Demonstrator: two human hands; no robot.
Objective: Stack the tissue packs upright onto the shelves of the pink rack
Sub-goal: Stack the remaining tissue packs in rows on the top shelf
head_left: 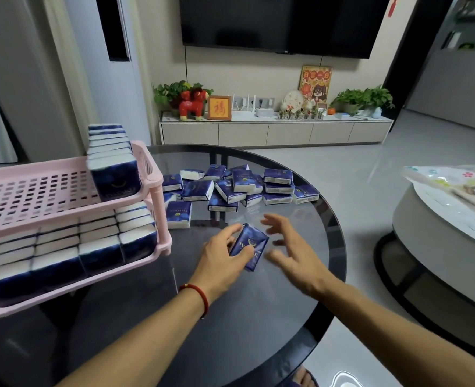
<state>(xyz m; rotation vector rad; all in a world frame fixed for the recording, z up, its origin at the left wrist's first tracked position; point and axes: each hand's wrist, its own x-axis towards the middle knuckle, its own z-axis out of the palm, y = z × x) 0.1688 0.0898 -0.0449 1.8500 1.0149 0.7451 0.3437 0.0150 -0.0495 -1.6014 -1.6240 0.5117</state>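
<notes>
On the round dark glass table, the left hand grips one blue tissue pack, tilted, thumb across its face and fingers curled round its far edge. Just beside it, the right hand hovers with fingers spread and relaxed, holding nothing. Beyond them lies a loose pile of tissue packs. At the left stands the pink rack: its lower shelf is filled with upright packs, and a single row stands along the right end of its upper shelf.
</notes>
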